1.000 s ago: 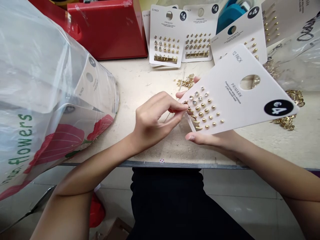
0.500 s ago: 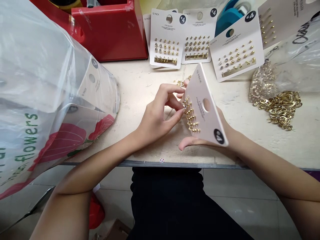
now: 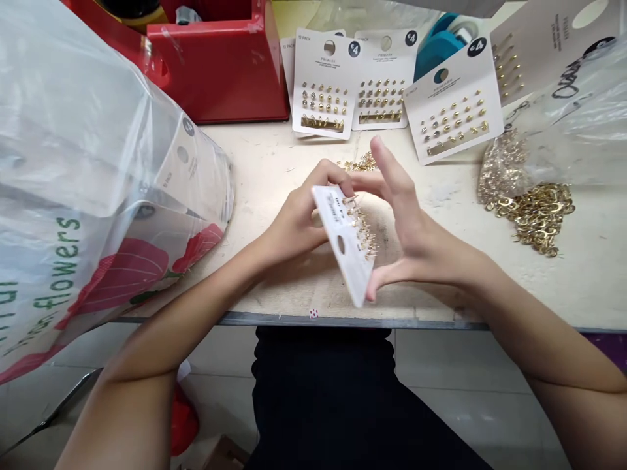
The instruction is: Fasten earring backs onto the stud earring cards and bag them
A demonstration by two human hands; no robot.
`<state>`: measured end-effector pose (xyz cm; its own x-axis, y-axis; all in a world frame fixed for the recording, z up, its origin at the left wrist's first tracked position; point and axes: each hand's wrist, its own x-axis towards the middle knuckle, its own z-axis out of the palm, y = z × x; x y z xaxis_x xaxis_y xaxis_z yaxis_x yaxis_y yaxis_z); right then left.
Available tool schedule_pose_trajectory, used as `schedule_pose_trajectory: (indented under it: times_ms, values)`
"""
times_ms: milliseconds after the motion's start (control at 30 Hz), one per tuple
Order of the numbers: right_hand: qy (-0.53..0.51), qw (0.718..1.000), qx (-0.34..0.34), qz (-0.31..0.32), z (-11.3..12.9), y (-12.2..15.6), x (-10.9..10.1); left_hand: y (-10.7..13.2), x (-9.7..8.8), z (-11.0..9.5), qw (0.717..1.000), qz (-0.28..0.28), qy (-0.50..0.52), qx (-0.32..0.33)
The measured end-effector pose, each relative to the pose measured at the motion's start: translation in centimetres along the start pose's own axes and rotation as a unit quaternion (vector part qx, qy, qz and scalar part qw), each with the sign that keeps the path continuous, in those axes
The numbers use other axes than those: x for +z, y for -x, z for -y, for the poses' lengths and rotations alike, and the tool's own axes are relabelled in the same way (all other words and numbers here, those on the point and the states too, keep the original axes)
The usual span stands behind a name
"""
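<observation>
Pinch card (image 3: 351, 267) at far end in left hand (image 3: 301, 219), as gripped now, steady near edge with spread, non-gripping right hand (image 3: 418, 245), and avoid bending earring posts (image 3: 365, 236).

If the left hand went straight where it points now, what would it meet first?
Probably the right hand, which lies just ahead of the left hand; depth between them is unclear.

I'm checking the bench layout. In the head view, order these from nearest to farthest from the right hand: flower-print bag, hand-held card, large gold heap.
From the right hand:
1. Hand-held card, just to its left.
2. Large gold heap, on the right.
3. Flower-print bag, far left.
</observation>
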<state>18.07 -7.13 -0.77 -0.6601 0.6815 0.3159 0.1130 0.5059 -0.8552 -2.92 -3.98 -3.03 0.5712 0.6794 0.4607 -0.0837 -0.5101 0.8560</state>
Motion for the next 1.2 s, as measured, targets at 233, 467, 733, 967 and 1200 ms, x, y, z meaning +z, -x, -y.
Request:
schedule_pose_trajectory:
  times_ms: [233,467,733,967,1200]
  values:
    - [0.092,0.963,0.129,-0.219,1.6,0.9,-5.1,-0.2,-0.6,-0.3,0.987,-0.021,0.144,-0.070]
    - [0.299,0.930,0.118,-0.178,-3.5,0.7,-3.9,0.2,-1.2,2.3,0.980,-0.106,0.137,-0.102]
    - [0.290,0.932,0.131,-0.173,-5.3,-0.2,-2.1,0.3,-1.0,2.3,0.976,-0.115,0.141,-0.123]
    - [0.262,0.931,0.180,-0.178,-5.7,-1.3,-1.2,0.4,-0.2,0.5,0.966,-0.128,0.104,-0.200]
    - [0.278,0.930,0.180,-0.159,-4.8,-1.4,-1.8,0.1,-0.9,1.5,0.991,-0.086,0.057,-0.090]
